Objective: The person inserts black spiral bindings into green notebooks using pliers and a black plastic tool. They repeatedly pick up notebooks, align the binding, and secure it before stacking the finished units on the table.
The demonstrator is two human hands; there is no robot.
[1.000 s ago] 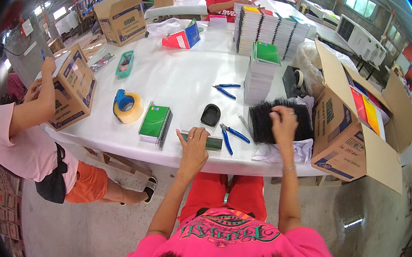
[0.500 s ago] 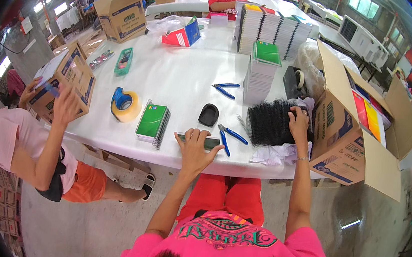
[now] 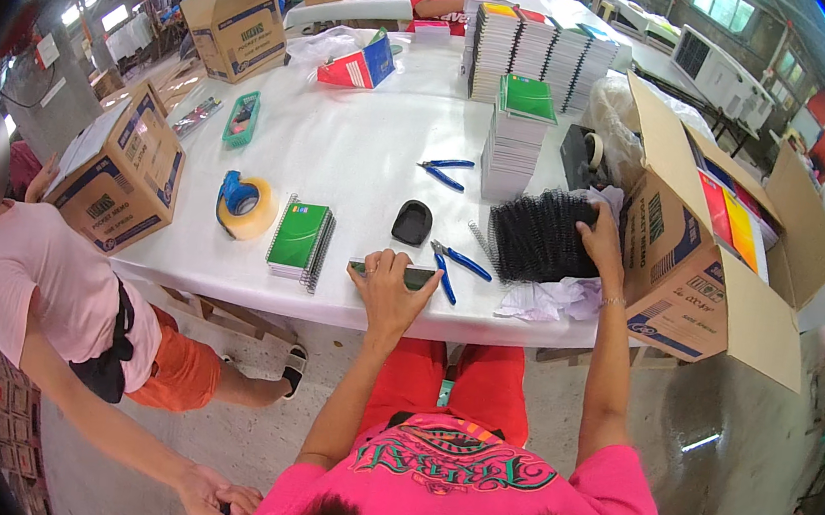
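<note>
My left hand [image 3: 391,293] has its thumb and fingers closed across a small dark green notebook [image 3: 418,277] at the table's near edge. On the right, my right hand [image 3: 603,245] is closed at the edge of a heap of black spiral binding coils [image 3: 540,238], which lies on crumpled white cloth or paper [image 3: 554,301]. Between my hands are blue-handled pliers [image 3: 462,263] and a black oval holder [image 3: 412,222]. Left of my left hand lies a green-covered notebook with a spiral [image 3: 301,238].
An open carton [image 3: 679,255] of notebooks stands at right, near stacked notebooks [image 3: 516,153]. A second pair of pliers [image 3: 445,172], a tape roll [image 3: 247,206] and a green tray [image 3: 242,119] lie farther in. A co-worker [image 3: 58,281] stands at left beside a carton [image 3: 130,173].
The co-worker's near arm has swung down from the left carton toward my left side. The notebook in my left hand is tilted differently. My right hand stays at the coils, its fingers slightly shifted.
</note>
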